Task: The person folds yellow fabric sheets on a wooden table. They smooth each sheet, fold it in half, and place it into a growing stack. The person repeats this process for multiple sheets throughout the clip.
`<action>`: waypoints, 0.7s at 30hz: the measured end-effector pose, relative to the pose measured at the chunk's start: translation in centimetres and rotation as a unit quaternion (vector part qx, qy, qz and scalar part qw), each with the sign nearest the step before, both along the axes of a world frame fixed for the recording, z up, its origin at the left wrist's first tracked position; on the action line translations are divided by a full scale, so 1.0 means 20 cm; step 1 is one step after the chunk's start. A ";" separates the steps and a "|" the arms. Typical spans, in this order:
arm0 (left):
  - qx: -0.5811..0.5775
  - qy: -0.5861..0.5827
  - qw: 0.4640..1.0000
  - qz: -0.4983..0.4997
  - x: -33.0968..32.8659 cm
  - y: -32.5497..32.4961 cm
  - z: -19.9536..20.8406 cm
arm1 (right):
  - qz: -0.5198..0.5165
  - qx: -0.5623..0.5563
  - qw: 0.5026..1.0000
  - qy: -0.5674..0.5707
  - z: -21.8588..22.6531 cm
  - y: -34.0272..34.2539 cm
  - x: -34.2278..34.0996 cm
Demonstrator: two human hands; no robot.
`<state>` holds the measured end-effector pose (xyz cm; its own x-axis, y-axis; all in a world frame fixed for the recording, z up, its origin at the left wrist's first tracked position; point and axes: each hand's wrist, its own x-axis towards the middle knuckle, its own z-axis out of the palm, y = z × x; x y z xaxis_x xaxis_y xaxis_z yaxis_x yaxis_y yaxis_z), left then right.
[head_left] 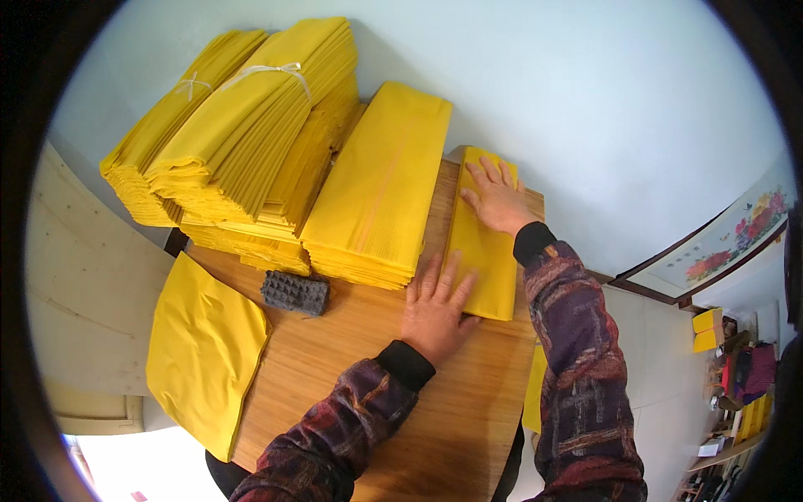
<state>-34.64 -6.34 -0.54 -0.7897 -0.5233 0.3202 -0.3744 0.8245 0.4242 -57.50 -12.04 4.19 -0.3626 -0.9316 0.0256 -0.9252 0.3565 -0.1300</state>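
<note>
Right hand (palm-down) on yellow sheet

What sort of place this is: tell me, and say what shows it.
Probably a small workroom, perhaps in a home: tied bundles of folded yellow sheets sit piled on a wooden table, a folded yellow piece lies beside them, and a flower picture shows at the right.

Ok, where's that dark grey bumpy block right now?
In the head view, the dark grey bumpy block lies left of centre on the wooden table, just in front of the yellow stacks, between the wrinkled yellow sheet and the left hand.
</note>
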 end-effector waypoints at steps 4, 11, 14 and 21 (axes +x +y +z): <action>-0.044 -0.016 0.995 -0.086 0.01 0.01 0.03 | -0.024 -0.024 0.999 0.026 -0.10 -0.06 -0.02; -0.016 -0.053 0.992 -0.117 0.00 0.02 -0.01 | -0.023 -0.052 0.997 0.045 -0.27 -0.07 -0.05; -0.015 -0.051 0.992 -0.118 0.00 0.02 -0.01 | -0.024 -0.045 0.998 0.036 -0.28 -0.09 -0.07; 0.012 -0.037 0.993 -0.116 0.00 0.02 -0.02 | 0.079 -0.161 0.983 -0.041 -0.14 0.10 -0.02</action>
